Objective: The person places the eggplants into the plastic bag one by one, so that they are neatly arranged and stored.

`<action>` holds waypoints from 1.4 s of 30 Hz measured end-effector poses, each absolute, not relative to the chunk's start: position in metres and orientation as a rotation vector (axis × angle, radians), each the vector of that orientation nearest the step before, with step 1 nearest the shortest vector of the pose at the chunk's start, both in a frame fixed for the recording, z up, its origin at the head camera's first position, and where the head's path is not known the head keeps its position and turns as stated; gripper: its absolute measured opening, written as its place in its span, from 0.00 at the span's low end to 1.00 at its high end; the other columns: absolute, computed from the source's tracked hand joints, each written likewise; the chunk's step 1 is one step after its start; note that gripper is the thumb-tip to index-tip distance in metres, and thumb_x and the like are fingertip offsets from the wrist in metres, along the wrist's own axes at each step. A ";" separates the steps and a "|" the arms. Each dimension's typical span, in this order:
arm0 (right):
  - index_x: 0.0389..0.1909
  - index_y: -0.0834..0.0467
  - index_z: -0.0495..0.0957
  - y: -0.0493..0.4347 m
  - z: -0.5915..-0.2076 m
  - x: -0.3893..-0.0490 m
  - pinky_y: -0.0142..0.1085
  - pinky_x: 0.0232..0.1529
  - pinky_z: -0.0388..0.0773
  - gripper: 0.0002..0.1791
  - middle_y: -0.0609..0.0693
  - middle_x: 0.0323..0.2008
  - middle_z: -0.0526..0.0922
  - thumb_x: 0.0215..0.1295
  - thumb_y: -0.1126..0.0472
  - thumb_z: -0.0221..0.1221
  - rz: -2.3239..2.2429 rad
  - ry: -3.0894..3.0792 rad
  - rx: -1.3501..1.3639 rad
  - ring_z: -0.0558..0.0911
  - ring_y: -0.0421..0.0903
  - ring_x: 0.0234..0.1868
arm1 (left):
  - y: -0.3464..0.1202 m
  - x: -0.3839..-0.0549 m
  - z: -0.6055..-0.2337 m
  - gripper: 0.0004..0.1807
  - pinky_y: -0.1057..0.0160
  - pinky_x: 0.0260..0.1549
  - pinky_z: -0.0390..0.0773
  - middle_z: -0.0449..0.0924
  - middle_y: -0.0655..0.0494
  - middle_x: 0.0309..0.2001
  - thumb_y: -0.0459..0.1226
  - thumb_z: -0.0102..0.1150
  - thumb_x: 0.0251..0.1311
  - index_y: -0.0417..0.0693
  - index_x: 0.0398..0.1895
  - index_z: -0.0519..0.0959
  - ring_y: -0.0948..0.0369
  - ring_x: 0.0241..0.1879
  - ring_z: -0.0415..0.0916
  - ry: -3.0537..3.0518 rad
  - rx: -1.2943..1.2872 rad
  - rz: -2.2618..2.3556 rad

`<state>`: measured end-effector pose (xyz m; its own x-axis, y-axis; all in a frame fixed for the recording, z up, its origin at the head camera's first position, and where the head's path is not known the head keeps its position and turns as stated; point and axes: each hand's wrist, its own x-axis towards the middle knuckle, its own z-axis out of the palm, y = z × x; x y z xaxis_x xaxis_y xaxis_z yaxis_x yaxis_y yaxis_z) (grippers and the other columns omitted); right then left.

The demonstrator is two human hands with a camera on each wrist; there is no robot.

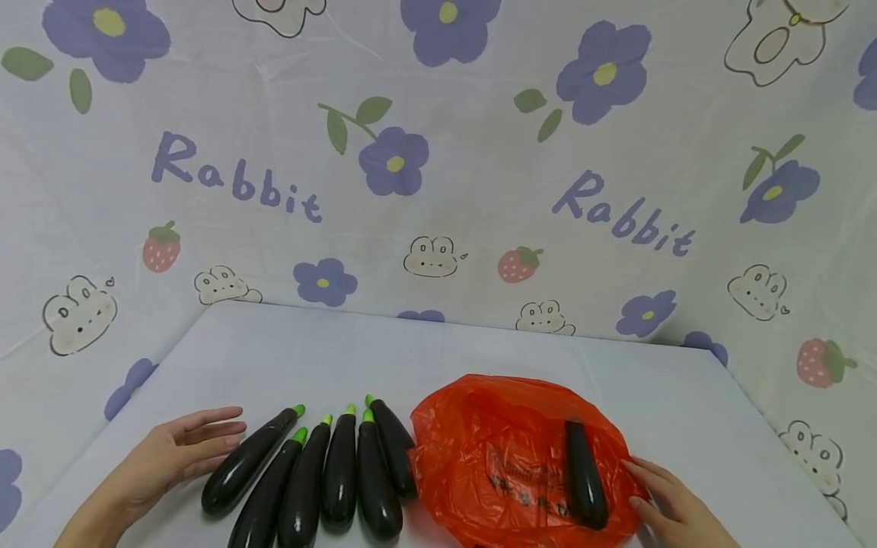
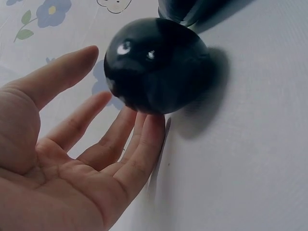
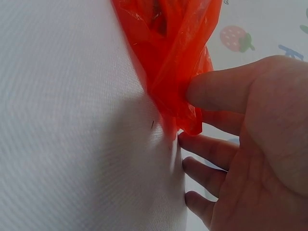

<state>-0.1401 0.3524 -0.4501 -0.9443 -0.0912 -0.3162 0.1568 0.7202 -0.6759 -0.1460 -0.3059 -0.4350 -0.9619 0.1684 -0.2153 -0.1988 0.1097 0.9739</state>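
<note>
Several dark eggplants with bright green stems lie side by side on the white table. At the left end of the row, my left hand (image 1: 181,453) is beside the outermost eggplant (image 1: 250,464), fingers extended and spread. The left wrist view shows that eggplant's rounded end (image 2: 156,65) close to the fingertips, not gripped. A red plastic bag (image 1: 473,457) lies spread out right of the row. One more eggplant (image 1: 585,479) is at the bag's right part, its upper tip dimmed by red film. My right hand (image 3: 260,139) pinches the bag's edge (image 3: 178,82) between thumb and index finger.
The white tabletop (image 1: 329,342) extends behind the eggplants and the bag. A cloth (image 1: 473,190) printed with flowers, rabbits and strawberries hangs behind the table and at its sides.
</note>
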 end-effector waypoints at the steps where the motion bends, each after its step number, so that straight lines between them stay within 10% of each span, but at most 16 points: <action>1: 0.73 0.59 0.62 0.352 -0.450 -0.140 0.62 0.55 0.69 0.44 0.64 0.72 0.56 0.63 0.37 0.59 -1.065 2.599 0.055 0.58 0.69 0.68 | -0.305 -0.146 -0.435 0.37 0.60 0.50 0.78 0.69 0.35 0.64 0.37 0.63 0.65 0.31 0.72 0.59 0.61 0.53 0.78 2.122 -0.034 1.925; 42: 0.72 0.61 0.61 0.353 -0.449 -0.141 0.62 0.54 0.70 0.42 0.65 0.72 0.55 0.65 0.40 0.59 -1.098 2.577 0.046 0.57 0.71 0.68 | -0.305 -0.148 -0.438 0.32 0.47 0.54 0.74 0.70 0.39 0.64 0.45 0.59 0.68 0.36 0.69 0.67 0.46 0.61 0.70 2.228 0.036 1.584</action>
<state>-0.1408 0.3526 -0.4489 -0.9421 -0.1013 -0.3196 0.1604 0.7008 -0.6951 -0.1481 -0.3047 -0.4377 -0.9176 0.2504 -0.3086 -0.2092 0.3560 0.9108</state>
